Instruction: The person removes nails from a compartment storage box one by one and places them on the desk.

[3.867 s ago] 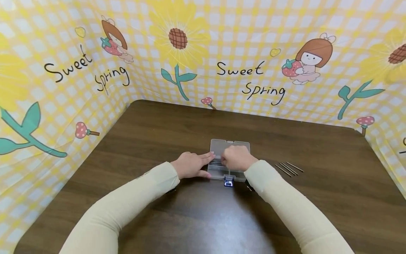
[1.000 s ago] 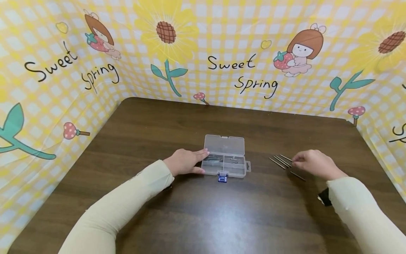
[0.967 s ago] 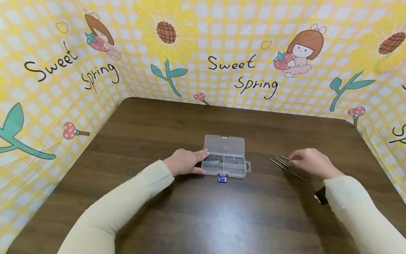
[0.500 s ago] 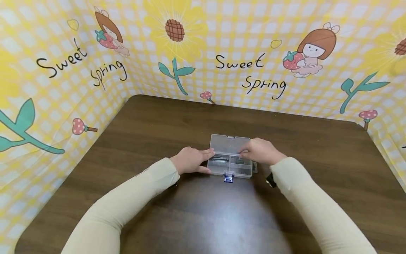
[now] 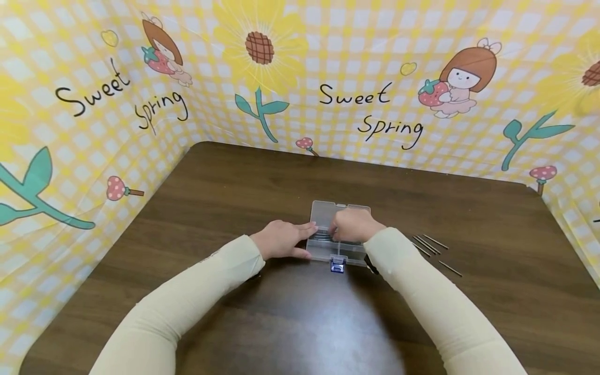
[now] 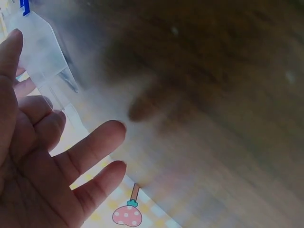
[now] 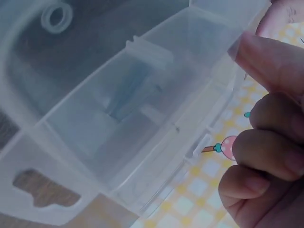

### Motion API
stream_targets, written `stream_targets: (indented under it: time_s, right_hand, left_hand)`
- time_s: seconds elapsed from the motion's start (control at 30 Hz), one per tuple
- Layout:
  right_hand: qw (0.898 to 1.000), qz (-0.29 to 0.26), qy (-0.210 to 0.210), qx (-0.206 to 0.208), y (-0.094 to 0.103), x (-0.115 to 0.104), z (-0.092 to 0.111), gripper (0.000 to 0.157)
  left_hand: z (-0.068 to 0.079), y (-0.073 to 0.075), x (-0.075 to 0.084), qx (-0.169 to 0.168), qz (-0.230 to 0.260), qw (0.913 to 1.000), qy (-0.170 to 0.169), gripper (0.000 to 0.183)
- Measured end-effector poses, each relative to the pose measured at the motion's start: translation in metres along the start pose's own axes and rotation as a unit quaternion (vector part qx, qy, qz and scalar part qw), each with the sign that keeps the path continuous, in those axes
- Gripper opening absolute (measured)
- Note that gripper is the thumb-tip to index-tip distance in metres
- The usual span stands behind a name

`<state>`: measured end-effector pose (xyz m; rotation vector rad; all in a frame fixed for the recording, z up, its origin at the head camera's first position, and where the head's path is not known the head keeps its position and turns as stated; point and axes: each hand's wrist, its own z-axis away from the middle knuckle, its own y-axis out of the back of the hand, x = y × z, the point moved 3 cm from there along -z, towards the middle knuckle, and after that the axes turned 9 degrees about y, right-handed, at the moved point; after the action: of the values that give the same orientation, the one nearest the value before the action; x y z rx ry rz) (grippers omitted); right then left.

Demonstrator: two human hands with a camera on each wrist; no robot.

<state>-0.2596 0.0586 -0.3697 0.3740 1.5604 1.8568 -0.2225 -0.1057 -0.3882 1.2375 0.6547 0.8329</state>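
Note:
A clear plastic divided box stands with its lid up and its blue latch towards me. My left hand rests against its left side, fingers and thumb spread and fairly straight. Over the back left compartment my right hand reaches in with curled fingers, pinching a thin metal rod that they mostly hide. Several grey metal rods lie in that compartment. In the right wrist view the box's other compartments show, one holding a small grey piece.
To the right of the box, several thin metal rods lie on the brown wooden table. A single rod sits apart, nearer to me. A yellow checked cloth hangs along the table's back and sides.
My right hand has moved left from the loose rods on the table, past the box's right compartment, to its back left compartment. My left hand stays at the box's left side.

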Motion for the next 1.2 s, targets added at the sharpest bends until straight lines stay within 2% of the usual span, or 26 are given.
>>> stream_targets:
  time_s: [0.17, 0.33, 0.5, 0.7, 0.83, 1.0, 1.2]
  right_hand:
    - [1.000, 0.014, 0.003, -0.009, -0.003, -0.006, -0.004, 0.016]
    - [0.999, 0.035, -0.005, 0.003, -0.006, -0.008, -0.007, 0.024]
    - [0.998, 0.055, -0.010, 0.012, -0.009, -0.012, -0.008, 0.025]
    - [0.997, 0.073, 0.003, 0.028, -0.009, -0.016, -0.009, 0.025]
    - [0.996, 0.082, 0.013, 0.032, -0.010, -0.018, -0.010, 0.026]
    - [0.997, 0.070, 0.016, 0.032, -0.008, -0.019, -0.010, 0.023]
    - [0.998, 0.047, 0.019, 0.036, -0.002, -0.016, -0.004, 0.014]
  left_hand:
    - [0.000, 0.000, -0.001, -0.005, 0.000, 1.0000, 0.003, 0.072]
    - [0.000, 0.000, 0.002, 0.006, -0.005, 1.0000, 0.004, 0.072]
    - [0.002, 0.000, 0.005, 0.009, -0.007, 0.9999, 0.002, 0.071]
    - [0.003, 0.000, 0.002, 0.015, -0.011, 0.9998, 0.008, 0.072]
    - [0.004, 0.000, 0.001, 0.006, -0.004, 0.9999, 0.011, 0.073]
    - [0.004, -0.001, 0.001, -0.001, -0.003, 0.9999, 0.016, 0.073]
    - [0.002, -0.004, 0.001, 0.005, 0.000, 0.9998, 0.021, 0.073]
